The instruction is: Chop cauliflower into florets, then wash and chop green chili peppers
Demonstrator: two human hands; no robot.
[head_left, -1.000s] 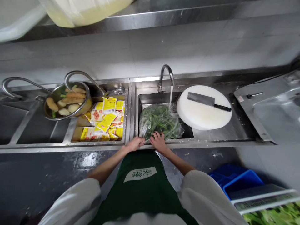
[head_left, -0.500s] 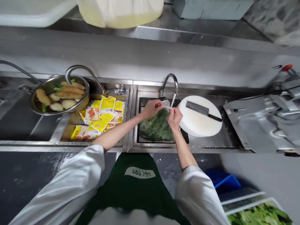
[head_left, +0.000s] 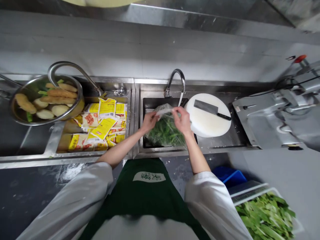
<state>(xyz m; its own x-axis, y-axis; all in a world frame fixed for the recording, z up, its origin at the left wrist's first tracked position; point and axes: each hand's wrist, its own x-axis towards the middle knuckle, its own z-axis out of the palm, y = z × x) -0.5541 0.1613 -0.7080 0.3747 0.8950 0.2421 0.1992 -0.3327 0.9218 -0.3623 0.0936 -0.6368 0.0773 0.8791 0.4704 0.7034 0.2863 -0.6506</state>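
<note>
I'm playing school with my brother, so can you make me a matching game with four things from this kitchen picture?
Things:
1. cleaver
2. yellow packets
3. clear bag of greens
4. apron

Clues:
A. in a pile, just right of the metal bowl
B. dark green with a white patch
C. lying on the round white board
D. in the grip of the left hand and right hand

Right pairs: 1-C, 2-A, 3-D, 4-B

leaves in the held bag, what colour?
Green leaves, seen through the clear bag; head view.
</note>
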